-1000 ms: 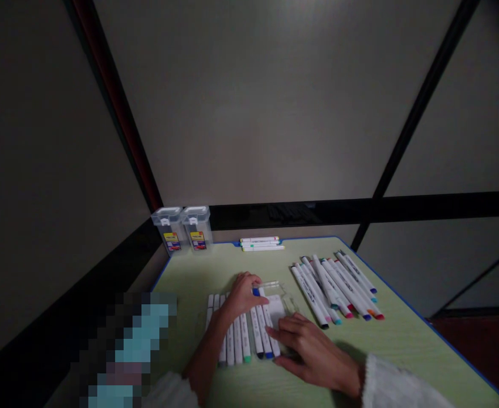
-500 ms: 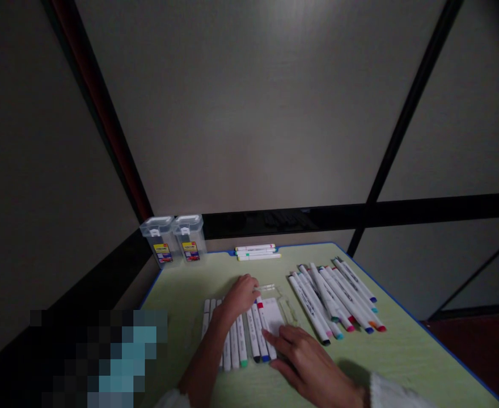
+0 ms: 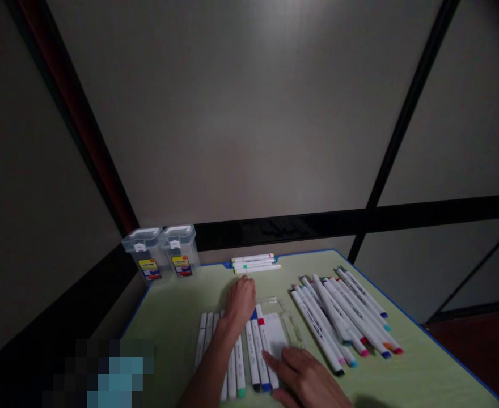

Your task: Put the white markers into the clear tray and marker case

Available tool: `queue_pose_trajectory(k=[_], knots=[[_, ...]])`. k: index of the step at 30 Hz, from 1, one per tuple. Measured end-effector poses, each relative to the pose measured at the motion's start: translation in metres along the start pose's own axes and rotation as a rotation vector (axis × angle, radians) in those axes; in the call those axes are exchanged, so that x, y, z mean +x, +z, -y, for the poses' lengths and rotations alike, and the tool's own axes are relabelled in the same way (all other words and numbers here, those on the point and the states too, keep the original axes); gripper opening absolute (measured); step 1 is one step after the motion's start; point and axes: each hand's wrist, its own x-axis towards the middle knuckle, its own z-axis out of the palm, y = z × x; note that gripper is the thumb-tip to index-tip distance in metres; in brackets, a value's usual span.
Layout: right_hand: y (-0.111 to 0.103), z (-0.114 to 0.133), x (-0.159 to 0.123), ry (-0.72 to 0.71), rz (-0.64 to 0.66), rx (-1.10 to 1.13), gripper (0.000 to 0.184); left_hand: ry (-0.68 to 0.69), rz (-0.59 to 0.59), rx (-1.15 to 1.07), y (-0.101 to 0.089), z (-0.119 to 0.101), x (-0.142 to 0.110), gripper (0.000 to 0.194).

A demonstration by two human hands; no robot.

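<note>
A row of white markers (image 3: pixel 240 362) lies side by side in a clear plastic case (image 3: pixel 292 328) on the table. My left hand (image 3: pixel 240 297) is at the far end of the row, its fingers curled down; what they hold, if anything, is hidden. Close to it is the red-banded end of the rightmost marker (image 3: pixel 268 345). My right hand (image 3: pixel 307 377) rests by that marker's near end, index finger stretched onto it and thumb apart below. Beside the marker, a white flat area (image 3: pixel 278 331) shows inside the case. My left forearm covers part of the row.
Several loose markers (image 3: pixel 347 314) with coloured ends are heaped on the right of the green table (image 3: pixel 164 317). A few more markers (image 3: pixel 254 263) lie crosswise at the back edge. Two clear lidded boxes (image 3: pixel 180 252) stand at the back left, near the panelled wall (image 3: pixel 249 113).
The camera view has shifted slightly, so the table things sit lower in the picture. Both hands remain at the same marker row, with little visible movement.
</note>
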Motion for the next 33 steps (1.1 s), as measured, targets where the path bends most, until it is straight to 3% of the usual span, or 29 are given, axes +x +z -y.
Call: queue_pose_trajectory(k=[4, 9, 17, 33], knots=[[0.011, -0.008, 0.0, -0.069, -0.049, -0.101, 0.044, -0.005, -0.06, 0.01, 0.004, 0.003, 0.003, 0.029], [-0.001, 0.0, 0.001, -0.01, 0.087, -0.085, 0.045, 0.011, -0.055, 0.023, 0.01, 0.009, 0.001, 0.041], [-0.004, 0.001, 0.003, 0.008, 0.156, -0.087, 0.047, -0.018, 0.015, 0.089, 0.016, 0.014, 0.002, 0.049], [0.003, -0.002, -0.001, -0.031, 0.006, -0.11, 0.048, 0.01, -0.035, 0.13, 0.014, 0.014, 0.004, 0.05]])
